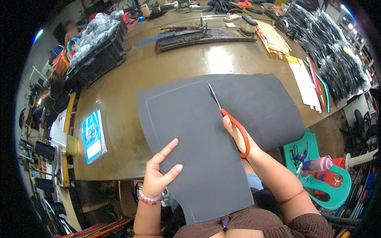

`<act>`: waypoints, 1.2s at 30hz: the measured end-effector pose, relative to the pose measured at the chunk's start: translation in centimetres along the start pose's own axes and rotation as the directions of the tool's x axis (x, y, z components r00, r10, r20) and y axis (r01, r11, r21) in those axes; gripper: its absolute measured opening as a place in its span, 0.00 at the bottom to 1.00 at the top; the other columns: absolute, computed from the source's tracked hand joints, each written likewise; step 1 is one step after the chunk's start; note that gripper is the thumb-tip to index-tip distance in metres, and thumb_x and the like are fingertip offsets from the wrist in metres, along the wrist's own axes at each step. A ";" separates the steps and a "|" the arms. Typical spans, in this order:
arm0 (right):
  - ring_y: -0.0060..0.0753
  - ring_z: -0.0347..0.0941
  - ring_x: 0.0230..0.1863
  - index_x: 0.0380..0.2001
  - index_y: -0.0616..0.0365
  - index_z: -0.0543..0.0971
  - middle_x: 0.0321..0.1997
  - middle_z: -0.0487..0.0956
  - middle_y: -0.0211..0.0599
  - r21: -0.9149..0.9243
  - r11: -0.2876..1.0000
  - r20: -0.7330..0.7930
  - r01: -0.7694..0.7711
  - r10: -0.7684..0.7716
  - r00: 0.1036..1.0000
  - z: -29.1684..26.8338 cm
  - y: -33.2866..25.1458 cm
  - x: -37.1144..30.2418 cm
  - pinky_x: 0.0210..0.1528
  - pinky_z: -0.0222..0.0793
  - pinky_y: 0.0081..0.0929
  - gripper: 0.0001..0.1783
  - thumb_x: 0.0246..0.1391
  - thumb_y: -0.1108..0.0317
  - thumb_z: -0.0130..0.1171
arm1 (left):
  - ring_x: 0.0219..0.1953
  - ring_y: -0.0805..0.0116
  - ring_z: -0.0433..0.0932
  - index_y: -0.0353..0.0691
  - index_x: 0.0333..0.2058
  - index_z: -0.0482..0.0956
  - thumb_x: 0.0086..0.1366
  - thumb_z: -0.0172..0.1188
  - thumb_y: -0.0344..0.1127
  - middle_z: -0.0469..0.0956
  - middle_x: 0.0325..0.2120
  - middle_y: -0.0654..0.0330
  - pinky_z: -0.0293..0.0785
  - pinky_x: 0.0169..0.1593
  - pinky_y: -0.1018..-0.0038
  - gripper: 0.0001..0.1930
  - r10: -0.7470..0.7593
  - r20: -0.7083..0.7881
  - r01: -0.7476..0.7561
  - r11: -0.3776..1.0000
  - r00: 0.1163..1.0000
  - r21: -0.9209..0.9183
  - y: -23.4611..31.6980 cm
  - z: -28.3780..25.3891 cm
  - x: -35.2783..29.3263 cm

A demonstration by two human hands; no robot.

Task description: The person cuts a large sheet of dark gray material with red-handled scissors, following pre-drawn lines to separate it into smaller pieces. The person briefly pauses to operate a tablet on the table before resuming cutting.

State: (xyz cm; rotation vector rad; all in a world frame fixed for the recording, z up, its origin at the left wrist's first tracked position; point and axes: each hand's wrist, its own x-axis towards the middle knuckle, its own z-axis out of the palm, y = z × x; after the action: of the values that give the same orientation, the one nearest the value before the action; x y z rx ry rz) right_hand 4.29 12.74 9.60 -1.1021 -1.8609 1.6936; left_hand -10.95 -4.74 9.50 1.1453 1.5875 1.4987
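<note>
A large dark grey sheet (186,119), marked with pale lines along its edges, lies on the table and hangs over the near edge toward my body. My right hand (234,133) is closed round the orange handles of a pair of scissors (214,97). One blade shows on top, pointing away from me; the other is hidden. To the right of the scissors, part of the sheet spreads apart from the left part. My left hand (162,168) rests on the sheet's left edge, index finger and thumb stretched out and spread; its other fingers are hidden.
On the brown table (119,119) lies a blue-and-white booklet (93,137) at left. A black crate (97,63) with plastic-wrapped items stands behind it. Dark bars (206,38) and paper patterns (274,37) lie farther back. A green stool (337,194) holds a pink-capped bottle (317,164).
</note>
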 end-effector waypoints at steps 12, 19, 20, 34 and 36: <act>0.23 0.57 0.31 0.23 0.62 0.67 0.23 0.65 0.30 -0.039 0.996 0.142 -0.083 0.087 0.986 -0.6 1.5 0.8 0.40 0.56 0.23 0.35 0.51 0.34 0.36 | 0.55 0.66 0.62 0.31 0.49 0.66 0.47 0.60 0.26 0.66 0.50 0.54 0.52 0.58 0.72 0.27 0.008 -0.009 -0.008 0.999 1.000 0.034 -0.2 0.0 0.2; 0.36 0.58 0.55 0.49 0.71 0.64 0.51 0.65 0.51 0.064 0.998 0.156 -0.001 -0.009 0.988 -0.4 -0.2 2.5 0.56 0.50 0.29 0.44 0.51 0.34 0.36 | 0.55 0.67 0.62 0.31 0.49 0.67 0.46 0.60 0.25 0.67 0.50 0.54 0.52 0.58 0.72 0.27 -0.009 0.017 0.008 1.000 1.000 0.025 0.0 0.1 -0.2; 0.38 0.53 0.58 0.51 0.70 0.60 0.54 0.61 0.52 0.045 0.998 0.169 -0.031 0.023 0.985 -0.5 -0.4 2.8 0.58 0.47 0.30 0.44 0.50 0.34 0.35 | 0.55 0.67 0.62 0.31 0.49 0.67 0.46 0.60 0.25 0.67 0.50 0.54 0.52 0.58 0.72 0.27 -0.004 0.015 0.003 0.999 1.000 0.043 0.0 0.2 -0.2; 0.38 0.53 0.60 0.55 0.65 0.59 0.56 0.61 0.53 0.160 0.987 0.185 0.021 -0.051 0.981 0.3 0.8 4.1 0.59 0.48 0.29 0.41 0.52 0.37 0.36 | 0.54 0.67 0.62 0.32 0.49 0.66 0.47 0.60 0.25 0.67 0.50 0.55 0.52 0.58 0.72 0.27 -0.042 0.015 0.041 0.999 0.999 0.027 -0.6 0.3 0.0; 0.36 0.57 0.56 0.53 0.65 0.61 0.53 0.65 0.50 0.253 0.967 0.218 0.037 -0.094 0.971 0.2 1.4 4.6 0.56 0.53 0.28 0.39 0.53 0.39 0.37 | 0.54 0.67 0.63 0.32 0.49 0.67 0.47 0.60 0.25 0.67 0.50 0.55 0.52 0.58 0.72 0.27 -0.025 0.039 0.022 0.996 0.999 0.083 -0.5 0.5 0.0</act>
State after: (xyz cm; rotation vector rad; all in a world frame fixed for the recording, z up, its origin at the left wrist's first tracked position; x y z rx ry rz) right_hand 1.71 16.07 7.22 -0.7651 -1.7305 2.0197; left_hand -10.55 -4.49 8.99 1.1912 1.6437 1.3974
